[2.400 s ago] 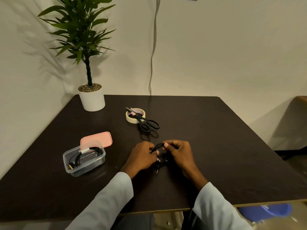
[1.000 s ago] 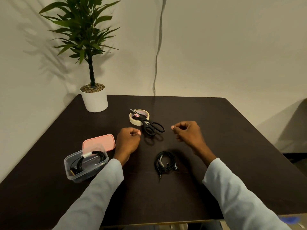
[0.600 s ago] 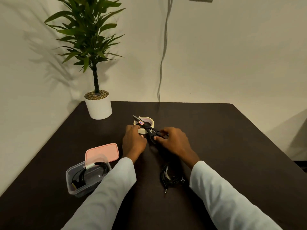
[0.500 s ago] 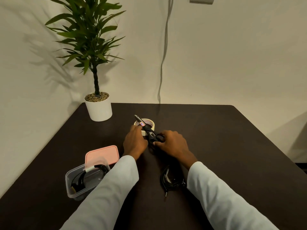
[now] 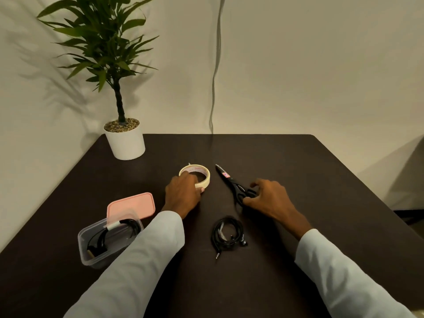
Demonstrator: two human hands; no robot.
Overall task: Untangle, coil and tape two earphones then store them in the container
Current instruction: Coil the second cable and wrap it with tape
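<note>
A clear container (image 5: 107, 244) holds one taped coiled earphone (image 5: 107, 235); its pink lid (image 5: 130, 205) lies just behind. A second coiled earphone (image 5: 227, 234) lies untaped on the table (image 5: 321, 180). The tape roll (image 5: 200, 174) is gripped by the left hand (image 5: 182, 196); the scissors (image 5: 236, 187) handles are held by the right hand (image 5: 268, 198).

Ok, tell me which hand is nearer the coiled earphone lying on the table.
Right, narrowly. The right hand lies just beyond the earphone and to its right, fingers on the scissors. The left hand lies beyond it to the left, gripping the tape.
</note>
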